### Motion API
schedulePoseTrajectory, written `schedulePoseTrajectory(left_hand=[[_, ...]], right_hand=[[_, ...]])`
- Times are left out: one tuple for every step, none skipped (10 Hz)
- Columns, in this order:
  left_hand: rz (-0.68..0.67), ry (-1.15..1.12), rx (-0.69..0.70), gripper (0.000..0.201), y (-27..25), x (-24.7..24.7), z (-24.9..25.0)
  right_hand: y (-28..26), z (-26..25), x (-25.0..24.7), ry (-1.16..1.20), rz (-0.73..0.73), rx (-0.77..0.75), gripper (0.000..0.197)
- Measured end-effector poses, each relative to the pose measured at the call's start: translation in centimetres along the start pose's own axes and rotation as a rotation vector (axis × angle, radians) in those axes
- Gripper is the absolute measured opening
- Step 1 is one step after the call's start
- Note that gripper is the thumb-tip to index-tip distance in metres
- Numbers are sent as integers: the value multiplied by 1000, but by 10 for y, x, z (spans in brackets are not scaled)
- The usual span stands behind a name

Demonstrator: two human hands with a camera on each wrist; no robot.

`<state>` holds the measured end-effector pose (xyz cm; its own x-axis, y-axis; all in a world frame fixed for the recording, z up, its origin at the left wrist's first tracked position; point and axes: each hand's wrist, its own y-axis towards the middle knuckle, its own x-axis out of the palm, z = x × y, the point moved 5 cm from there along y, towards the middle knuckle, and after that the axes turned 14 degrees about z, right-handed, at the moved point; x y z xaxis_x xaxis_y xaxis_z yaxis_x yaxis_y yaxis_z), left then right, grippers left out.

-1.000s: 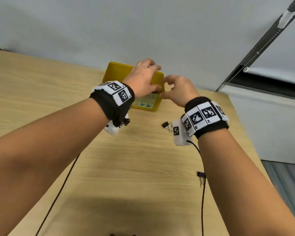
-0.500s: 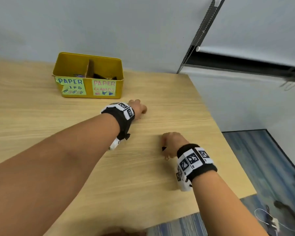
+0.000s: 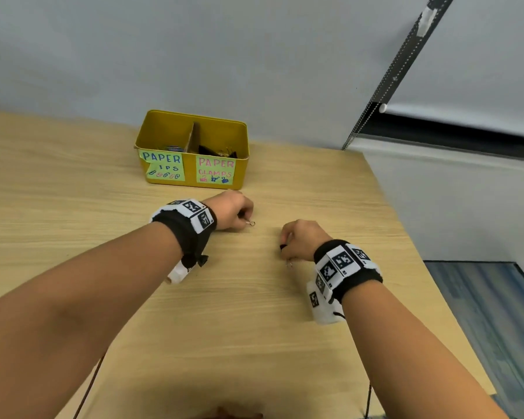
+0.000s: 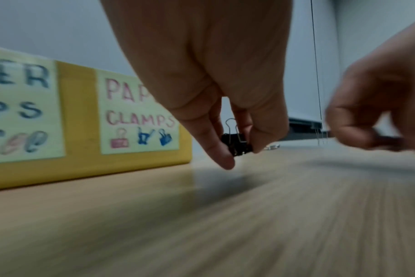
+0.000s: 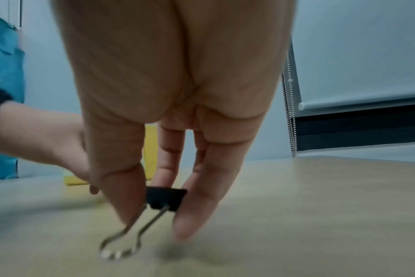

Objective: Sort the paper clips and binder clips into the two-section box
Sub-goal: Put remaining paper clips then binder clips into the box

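Note:
A yellow two-section box stands at the table's far edge, labelled for paper clips on the left and paper clamps on the right. Paper clips lie in its left section, black binder clips in its right. Just in front of the box, my left hand pinches a small black binder clip between thumb and fingers, its wire handle sticking out. To the right, my right hand pinches another black binder clip just above the table, wire handles hanging down.
The wooden table ends at its right edge, with blue floor beyond. A grey wall and a roller blind with a bead chain stand behind. Thin black cables trail from my wrists toward the near edge.
Both hands came down from over the box to the table and each took hold of a binder clip. My head view shifted, so the box now appears nearer the centre.

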<state>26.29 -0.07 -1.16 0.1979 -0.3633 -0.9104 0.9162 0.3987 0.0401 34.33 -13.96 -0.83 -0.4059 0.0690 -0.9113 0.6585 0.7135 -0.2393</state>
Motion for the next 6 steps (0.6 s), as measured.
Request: schedulePoseTrajectory(left_hand=[[134, -98, -8, 17, -8, -32, -5], [320, -137, -26, 16, -11, -80, -14], [441, -115, -69, 16, -9, -120, -30], [471, -80, -131, 17, 5, -141, -42], [435, -63, -141, 21, 26, -141, -44], [333, -48, -160, 34, 49, -124, -52]], right_hand=[[28, -34, -30, 113, 214, -72, 16], [57, -82, -69, 256, 502, -181, 20], [80, -123, -94, 388, 614, -232, 26], [104, -146, -94, 322, 539, -246, 32], [116, -150, -92, 329, 503, -222, 32], [124, -146, -89, 384, 538, -193, 26]])
